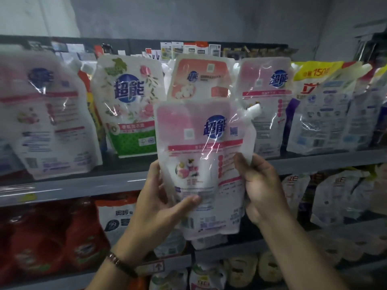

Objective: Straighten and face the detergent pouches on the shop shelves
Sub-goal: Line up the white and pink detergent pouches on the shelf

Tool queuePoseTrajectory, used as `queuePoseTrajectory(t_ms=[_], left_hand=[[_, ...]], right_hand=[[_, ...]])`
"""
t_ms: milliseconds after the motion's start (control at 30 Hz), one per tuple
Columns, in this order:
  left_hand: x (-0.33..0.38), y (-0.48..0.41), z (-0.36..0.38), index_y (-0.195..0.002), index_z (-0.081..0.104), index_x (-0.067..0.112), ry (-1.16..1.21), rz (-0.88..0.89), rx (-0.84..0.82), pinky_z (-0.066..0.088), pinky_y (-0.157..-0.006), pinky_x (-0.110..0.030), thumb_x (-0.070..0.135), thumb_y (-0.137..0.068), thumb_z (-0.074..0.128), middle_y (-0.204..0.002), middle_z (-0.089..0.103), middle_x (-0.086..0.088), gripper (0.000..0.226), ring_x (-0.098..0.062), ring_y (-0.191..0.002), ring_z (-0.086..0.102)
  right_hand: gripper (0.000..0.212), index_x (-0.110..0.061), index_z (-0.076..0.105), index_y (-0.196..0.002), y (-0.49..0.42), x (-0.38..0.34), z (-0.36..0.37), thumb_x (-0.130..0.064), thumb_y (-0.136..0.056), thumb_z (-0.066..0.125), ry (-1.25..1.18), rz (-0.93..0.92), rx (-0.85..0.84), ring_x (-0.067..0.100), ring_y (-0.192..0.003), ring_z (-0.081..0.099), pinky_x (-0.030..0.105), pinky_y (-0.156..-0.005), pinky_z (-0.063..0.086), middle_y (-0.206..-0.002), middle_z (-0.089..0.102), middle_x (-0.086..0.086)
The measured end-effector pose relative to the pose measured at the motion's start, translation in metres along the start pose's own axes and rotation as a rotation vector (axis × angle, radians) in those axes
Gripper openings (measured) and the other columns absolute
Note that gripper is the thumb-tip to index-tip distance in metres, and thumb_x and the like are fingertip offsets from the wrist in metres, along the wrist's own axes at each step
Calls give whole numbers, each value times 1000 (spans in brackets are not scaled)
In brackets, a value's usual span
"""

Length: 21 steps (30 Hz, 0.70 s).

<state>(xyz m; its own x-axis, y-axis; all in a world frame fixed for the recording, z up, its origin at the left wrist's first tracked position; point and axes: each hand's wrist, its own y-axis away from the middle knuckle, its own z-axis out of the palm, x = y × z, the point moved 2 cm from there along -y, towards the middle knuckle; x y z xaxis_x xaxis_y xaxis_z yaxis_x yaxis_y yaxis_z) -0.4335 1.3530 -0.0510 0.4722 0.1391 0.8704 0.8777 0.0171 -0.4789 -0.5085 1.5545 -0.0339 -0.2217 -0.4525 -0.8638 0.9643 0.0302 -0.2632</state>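
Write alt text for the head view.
A person holds a pink-and-white detergent pouch upright before a shop shelf, left hand gripping its lower left edge, right hand its right edge. More pouches line the shelf behind.

The held pouch (201,164) covered the lower half of the peach pouch (199,80) behind it and a stretch of the shelf edge (83,185). Its small print was too blurred to read. Behind its sides, the fingers of the left hand (159,204) and right hand (259,185) gripping it were mostly hidden. Far left of it, a pink-banded pouch (46,114) was smeared and cut by the frame edge. Below-left of it, the red packs (52,237) were dark and blurred.
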Motion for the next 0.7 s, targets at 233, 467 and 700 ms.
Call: queuePoseTrajectory(t_ms=[233,467,700], left_hand=[[11,6,-39,-148,16,30,-172,49,131,64,-94,-36,22,-69,94,-129,67,12,112,-11,-120,71],[19,-19,-89,-147,15,24,-328,140,252,63,-96,-42,35,-70,89,-136,62,15,107,-6,-124,67],[15,-44,-128,-151,12,21,-545,142,400,62,-93,-35,21,-73,95,-122,60,23,113,3,-110,68]], right_hand=[[16,-6,75,-104,-17,-13,77,-19,-97,69,-29,-52,-103,33,-90,79,44,-74,66,-100,81,15],[14,-9,76,-104,-28,-21,135,-19,-101,66,36,-135,-169,21,-87,80,29,-68,64,-96,82,6],[10,-20,77,-97,-50,-22,167,-24,-101,69,193,-274,-215,14,-87,80,27,-73,64,-92,83,-5]])
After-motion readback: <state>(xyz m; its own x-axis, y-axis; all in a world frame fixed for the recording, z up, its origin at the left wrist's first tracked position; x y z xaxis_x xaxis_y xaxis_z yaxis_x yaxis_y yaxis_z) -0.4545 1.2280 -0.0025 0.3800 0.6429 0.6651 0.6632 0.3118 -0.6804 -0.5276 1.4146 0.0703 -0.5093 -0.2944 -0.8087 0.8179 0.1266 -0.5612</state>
